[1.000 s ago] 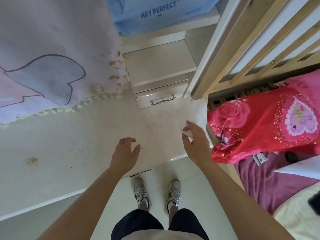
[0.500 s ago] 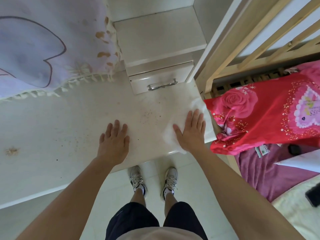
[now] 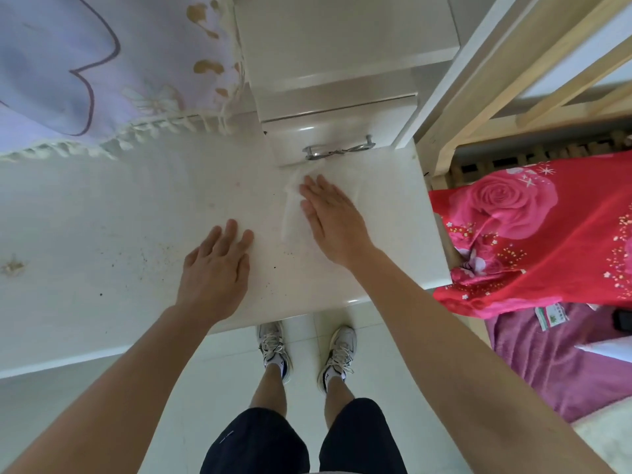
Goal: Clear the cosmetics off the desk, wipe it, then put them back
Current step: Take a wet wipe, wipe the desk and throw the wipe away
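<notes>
Desk (image 3: 102,213), right hand (image 3: 333,222) flat on wipe (image 3: 292,213), left hand (image 3: 213,271) flat

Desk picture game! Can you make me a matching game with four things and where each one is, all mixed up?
Things:
1. left hand
2. white wipe
3. drawer handle
4. rose blanket

Places:
a. pressed under the right hand
b. beside the right end of the desk
c. flat on the bare desk
d. shiny metal, just behind the wipe

Pairs: 1-c, 2-a, 3-d, 4-b
</notes>
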The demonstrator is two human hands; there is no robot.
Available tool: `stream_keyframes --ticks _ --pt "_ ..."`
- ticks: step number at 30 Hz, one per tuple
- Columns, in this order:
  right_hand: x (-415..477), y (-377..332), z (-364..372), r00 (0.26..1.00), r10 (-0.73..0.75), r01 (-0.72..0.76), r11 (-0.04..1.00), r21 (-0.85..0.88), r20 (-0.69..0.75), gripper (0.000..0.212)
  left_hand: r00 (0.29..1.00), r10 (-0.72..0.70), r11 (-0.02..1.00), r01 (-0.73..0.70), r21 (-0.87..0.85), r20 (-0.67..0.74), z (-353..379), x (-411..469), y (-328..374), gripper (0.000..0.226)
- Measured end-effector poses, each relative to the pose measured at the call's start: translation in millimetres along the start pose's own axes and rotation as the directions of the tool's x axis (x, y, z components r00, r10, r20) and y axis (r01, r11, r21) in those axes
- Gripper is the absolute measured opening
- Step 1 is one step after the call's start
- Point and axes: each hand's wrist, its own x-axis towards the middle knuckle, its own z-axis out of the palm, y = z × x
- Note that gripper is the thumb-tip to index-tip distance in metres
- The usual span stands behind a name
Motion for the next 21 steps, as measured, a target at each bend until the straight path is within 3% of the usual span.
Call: stream_keyframes --ticks 3,4,6,7,8,9,10,13,15,17,21 --pt "-13 8 -26 0.948 0.228 -0.16 0.945 0.285 -0.223 0.045 1.0 -0.027 0.999 0.027 -0.019 -0.01 0 0 4 0.051" --pt "-18 15 -36 0.877 0.351 -0.228 0.905 0.36 -0.327 0.044 0.999 -0.033 0.999 0.033 -0.032 -0.013 0 0 5 0.051" --pt "-26 33 -56 0.66 0.555 -0.26 0.802 0.538 -0.507 0.038 0.999 -0.039 0.998 0.038 -0.051 -0.017 0 1 6 0.05" --pt "-28 40 -64 0.582 0.597 -0.229 0.772 0.593 -0.553 0.036 0.999 -0.043 0.997 0.042 -0.058 -0.016 0 2 6 0.051" --pt "-31 45 -68 0.556 0.594 -0.201 0.775 0.599 -0.581 0.037 0.999 -0.048 0.997 0.047 -0.062 -0.015 1 1 6 0.051" --pt "-31 47 -69 0.587 0.552 -0.2 0.808 0.554 -0.593 0.038 0.999 -0.052 0.997 0.051 -0.062 -0.016 2 1 7 0.051" --pt "-30 48 -66 0.663 0.485 -0.226 0.856 0.465 -0.57 0.039 0.998 -0.054 0.997 0.053 -0.06 -0.018 2 1 7 0.051" --pt "-20 45 -41 0.918 0.285 -0.279 0.958 0.061 -0.275 0.05 0.998 -0.049 0.998 0.047 -0.05 -0.037 4 1 6 0.053" --pt "-8 35 -19 0.959 0.256 -0.272 0.953 -0.134 -0.122 0.056 0.998 -0.047 0.997 0.045 -0.058 -0.046 5 1 5 0.053" --pt "5 17 -4 0.961 0.265 -0.276 0.942 -0.192 -0.084 0.058 0.998 -0.051 0.997 0.047 -0.067 -0.049 5 2 4 0.054" --pt "23 -24 10 0.999 0.014 -0.008 0.987 -0.16 0.036 0.059 0.997 -0.046 0.997 0.043 -0.065 -0.055 5 0 4 0.055"
